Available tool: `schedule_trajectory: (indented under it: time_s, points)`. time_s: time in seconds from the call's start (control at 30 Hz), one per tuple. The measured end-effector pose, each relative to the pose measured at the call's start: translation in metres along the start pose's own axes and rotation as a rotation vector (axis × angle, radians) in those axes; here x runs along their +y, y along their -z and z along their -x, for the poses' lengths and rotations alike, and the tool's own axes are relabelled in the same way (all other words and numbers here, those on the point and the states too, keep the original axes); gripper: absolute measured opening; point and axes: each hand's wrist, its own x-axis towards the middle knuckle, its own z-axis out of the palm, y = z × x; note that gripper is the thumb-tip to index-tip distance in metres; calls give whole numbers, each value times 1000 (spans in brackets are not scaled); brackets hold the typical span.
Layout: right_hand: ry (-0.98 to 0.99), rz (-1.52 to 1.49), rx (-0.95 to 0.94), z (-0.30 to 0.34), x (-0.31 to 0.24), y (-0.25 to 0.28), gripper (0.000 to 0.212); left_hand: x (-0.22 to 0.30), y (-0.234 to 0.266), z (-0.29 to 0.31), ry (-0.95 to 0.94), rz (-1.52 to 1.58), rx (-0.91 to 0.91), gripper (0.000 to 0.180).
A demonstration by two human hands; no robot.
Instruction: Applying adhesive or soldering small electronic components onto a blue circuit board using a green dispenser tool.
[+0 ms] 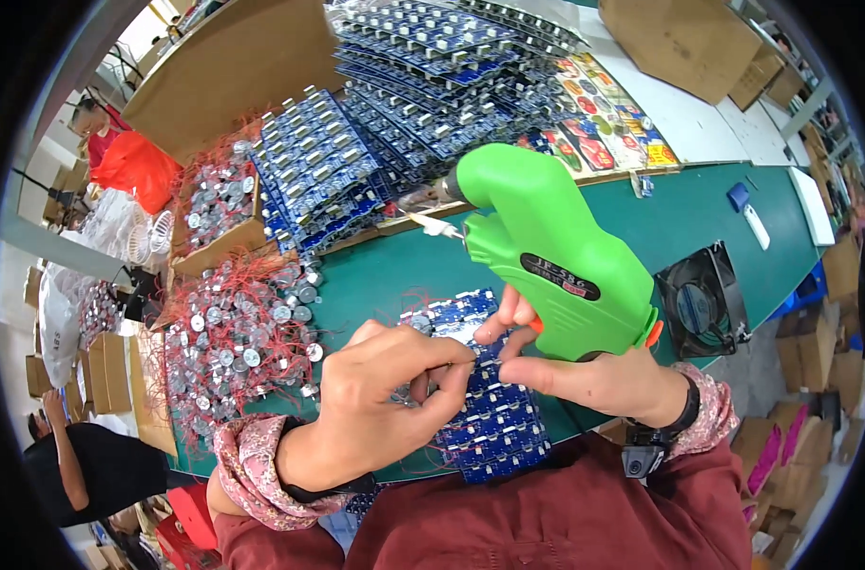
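Observation:
My right hand [594, 380] holds a green gun-shaped tool [556, 247], which looks like a soldering gun, its narrow end pointing left. The right thumb and fingertips reach toward my left hand [385, 394]. That left hand is closed in a pinch; whatever lies between its fingertips is too small or hidden to make out. Beneath both hands is a blue circuit board panel [499, 427] with rows of small pale parts, partly covered by the fingers. Thin red wires show beside its left edge.
Left of my hands lies a heap of small round metal parts [238, 342] with red wires. Behind stand stacked blue circuit boards [423, 85] and a cardboard box [233, 76]. A black fan [703, 299] sits at the right on the green tabletop [632, 218]. Other people are at the left.

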Motion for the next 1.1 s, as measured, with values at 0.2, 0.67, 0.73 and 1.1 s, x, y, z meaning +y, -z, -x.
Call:
schedule_trajectory:
  time_s: [0.2, 0.67, 0.73, 1.1]
  points:
    - [22, 7, 23, 4, 4, 3, 33, -3, -8, 0, -17, -14, -61, 19]
    - [-108, 366, 175, 7, 19, 6, 23, -16, -17, 0, -75, -213, -110, 17]
    - [-188, 190, 200, 14, 19, 16, 26, -24, -20, 3, -83, -337, -91, 15]
    - [-266, -224, 161, 65, 26, 53, 40, -36, -35, 1, -59, -521, -111, 16]
